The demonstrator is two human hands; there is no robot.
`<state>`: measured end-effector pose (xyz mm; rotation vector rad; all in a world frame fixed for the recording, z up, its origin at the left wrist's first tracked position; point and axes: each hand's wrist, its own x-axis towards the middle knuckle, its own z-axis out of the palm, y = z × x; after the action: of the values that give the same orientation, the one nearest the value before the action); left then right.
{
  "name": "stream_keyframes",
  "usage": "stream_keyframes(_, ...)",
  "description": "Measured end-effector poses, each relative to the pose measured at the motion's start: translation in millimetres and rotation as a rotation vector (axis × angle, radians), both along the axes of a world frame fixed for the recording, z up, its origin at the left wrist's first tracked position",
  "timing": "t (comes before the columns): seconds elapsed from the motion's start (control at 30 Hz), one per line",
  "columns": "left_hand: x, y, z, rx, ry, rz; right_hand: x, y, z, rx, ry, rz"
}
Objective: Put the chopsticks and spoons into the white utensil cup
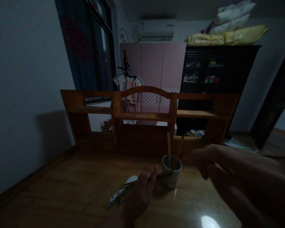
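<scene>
A white cup (pixel 172 177) stands upright on the wooden table, with chopsticks (pixel 179 151) leaning in it and rising above its rim. My left hand (pixel 141 191) is closed around several dark chopsticks (pixel 125 189), left of the cup. Their ends stick out on both sides of the hand, and one end reaches to the cup's front. Beneath them lies a white spoon (pixel 132 179), partly covered. To the right of the cup, my right hand (pixel 210 160) is raised above the table. Motion smears its fingers, so whether it holds anything cannot be made out.
A wooden shelf rack (pixel 144 116) runs along the table's back edge, behind the cup. A wall (pixel 26 120) borders the table on the left. Farther off are a pink wardrobe (pixel 152 63), a dark cabinet (pixel 223 69) and clothes (pixel 131 88) on a stand. The room is dim.
</scene>
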<state>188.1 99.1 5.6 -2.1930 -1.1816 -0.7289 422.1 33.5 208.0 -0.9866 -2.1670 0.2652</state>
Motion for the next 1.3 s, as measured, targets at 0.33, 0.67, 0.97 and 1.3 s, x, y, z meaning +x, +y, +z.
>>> stream_keyframes(0.33,-5.0,-0.2,7.2,-0.070,-0.052,0.071,-50.5,81.4,-27.1,-0.289,-0.280,0.242)
stream_keyframes(0.67,-6.2,-5.3,9.7,-0.122,-0.181,0.101,-29.5,94.6,-3.6,-0.397,0.215,0.241)
stream_keyframes(0.97,8.5,2.3,2.5,-0.371,-0.552,-0.256,-3.1,98.5,7.0,-0.309,0.350,0.084)
stream_keyframes(1.3,13.6,9.8,17.7,-0.842,-0.807,-0.349,-33.9,107.0,-9.6,-0.490,0.191,0.293)
